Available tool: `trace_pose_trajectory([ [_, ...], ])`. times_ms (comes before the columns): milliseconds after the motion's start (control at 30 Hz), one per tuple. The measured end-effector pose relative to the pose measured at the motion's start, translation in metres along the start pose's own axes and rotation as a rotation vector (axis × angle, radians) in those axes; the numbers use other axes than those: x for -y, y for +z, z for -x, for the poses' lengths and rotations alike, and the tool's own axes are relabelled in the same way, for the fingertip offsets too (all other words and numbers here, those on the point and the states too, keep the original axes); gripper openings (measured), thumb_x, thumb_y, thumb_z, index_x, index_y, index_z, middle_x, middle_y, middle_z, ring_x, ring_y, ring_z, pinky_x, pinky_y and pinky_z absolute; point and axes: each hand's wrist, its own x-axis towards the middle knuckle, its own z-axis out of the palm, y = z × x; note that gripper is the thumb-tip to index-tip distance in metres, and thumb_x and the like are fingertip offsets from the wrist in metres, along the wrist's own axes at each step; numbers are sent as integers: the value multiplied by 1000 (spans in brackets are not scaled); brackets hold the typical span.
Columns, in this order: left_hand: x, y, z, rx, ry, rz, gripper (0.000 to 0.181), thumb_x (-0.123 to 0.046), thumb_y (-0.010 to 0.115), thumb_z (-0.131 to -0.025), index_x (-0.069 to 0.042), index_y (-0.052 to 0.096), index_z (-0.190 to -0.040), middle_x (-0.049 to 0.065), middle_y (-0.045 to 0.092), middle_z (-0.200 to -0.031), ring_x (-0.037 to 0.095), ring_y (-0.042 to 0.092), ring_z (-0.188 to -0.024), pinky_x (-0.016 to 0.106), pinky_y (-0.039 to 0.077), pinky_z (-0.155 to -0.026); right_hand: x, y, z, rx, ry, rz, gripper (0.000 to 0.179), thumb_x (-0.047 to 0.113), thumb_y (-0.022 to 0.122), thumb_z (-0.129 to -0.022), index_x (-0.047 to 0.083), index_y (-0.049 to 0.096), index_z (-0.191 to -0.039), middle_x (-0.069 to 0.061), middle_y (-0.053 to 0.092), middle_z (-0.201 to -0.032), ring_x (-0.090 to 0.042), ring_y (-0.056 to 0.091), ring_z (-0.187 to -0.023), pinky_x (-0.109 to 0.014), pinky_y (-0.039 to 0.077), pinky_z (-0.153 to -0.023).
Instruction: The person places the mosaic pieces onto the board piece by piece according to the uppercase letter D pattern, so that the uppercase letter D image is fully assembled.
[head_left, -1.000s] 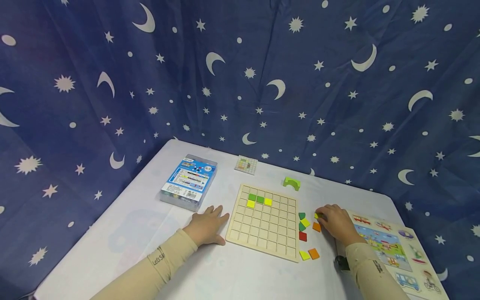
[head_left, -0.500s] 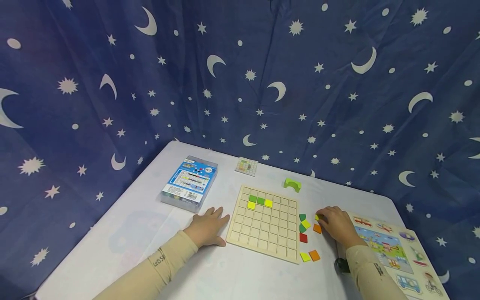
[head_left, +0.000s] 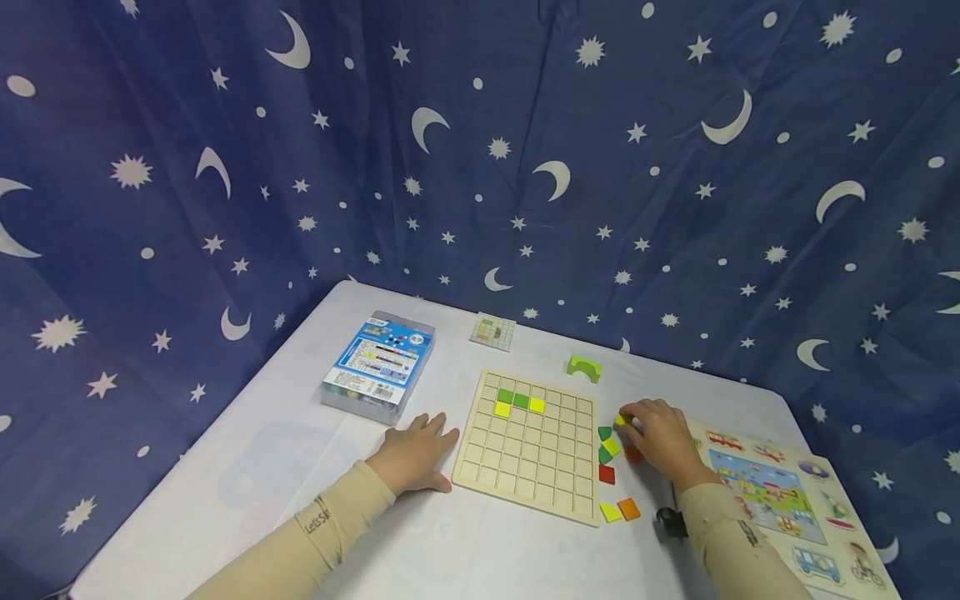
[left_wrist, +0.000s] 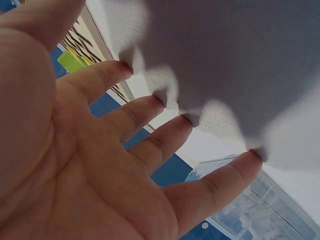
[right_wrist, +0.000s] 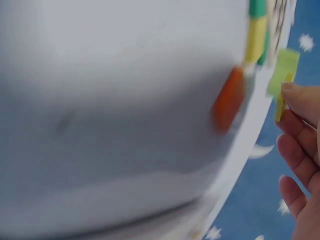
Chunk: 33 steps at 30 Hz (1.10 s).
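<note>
White table (head_left: 525, 558): box (head_left: 378, 362), green arch (head_left: 584, 363) near gridded board (head_left: 527, 461).

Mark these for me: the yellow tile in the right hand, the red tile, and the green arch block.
Held yellow tile (right_wrist: 280, 109): right wrist view, exposed lower part.
Red tile (head_left: 607, 474): head view, middle of its top face.
Green arch block (head_left: 584, 363): head view, bright upper part.

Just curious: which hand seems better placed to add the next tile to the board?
Probably the right hand: it pinches a yellow tile, while the left hand rests beside the board, holding nothing.
</note>
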Motion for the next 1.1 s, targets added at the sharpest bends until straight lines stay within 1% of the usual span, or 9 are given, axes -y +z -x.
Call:
trace_pose_trajectory([
  [67,0,0,0,1,-1,2,86,-48,82,-71,-13,53,-144,17,40,-155,44,35,-142,74,39,-95,12,-1,-3,-23,-39,-3,26,17,78,-86,9,72,-110,-9,70,-109,-31,58,-106,-55,41,-98],
  [167,0,-1,1,0,-2,5,85,-48,82,-71,-13,53,-143,17,40,-155,44,35,-142,74,39,-95,33,0,-7,-62,-122,5,26,20,78,-86,11,73,-109,-6,70,-106,-29,60,-103,-54,43,-96],
  [367,0,0,1,-8,3,1,85,-48,82,-72,-13,53,-143,17,40,-154,44,35,-141,73,39,-95,84,6,-15,-127,-293,18,23,20,80,-85,13,74,-105,1,71,-100,-22,62,-97,-47,46,-93],
  [533,0,0,1,-6,5,-11,85,-49,82,-73,-13,53,-144,17,40,-154,43,36,-141,72,40,-95,123,15,-21,-142,-419,-2,19,21,81,-84,15,74,-101,3,71,-98,-19,61,-95,-43,47,-93],
  [633,1,-1,1,-2,6,-23,84,-50,81,-73,-14,52,-144,16,40,-154,43,36,-141,72,41,-95,140,22,-25,-143,-477,10,17,23,80,-85,17,74,-99,4,71,-97,-18,61,-95,-42,46,-94],
  [733,1,-1,1,1,8,-26,84,-50,81,-74,-14,52,-144,16,40,-155,43,36,-141,72,41,-95,153,27,-28,-143,-513,32,15,25,79,-85,18,75,-98,5,71,-96,-17,60,-94,-41,46,-93],
  [833,2,-1,1,6,10,-25,84,-50,80,-75,-14,51,-145,16,39,-155,43,35,-142,72,41,-95,160,32,-30,-156,-529,53,14,24,80,-84,18,75,-96,5,71,-94,-15,60,-92,-39,46,-92],
  [1000,2,0,0,11,12,-29,85,-51,79,-75,-15,50,-146,16,38,-156,42,35,-142,72,41,-95,164,37,-32,-168,-536,75,12,25,80,-85,19,75,-94,6,71,-94,-14,60,-92,-37,46,-91],
  [1100,3,1,0,9,11,-37,85,-52,79,-75,-15,50,-146,15,39,-156,42,35,-142,71,41,-95,165,38,-32,-160,-540,80,12,25,79,-85,18,75,-94,6,70,-95,-14,60,-94,-37,46,-91],
])
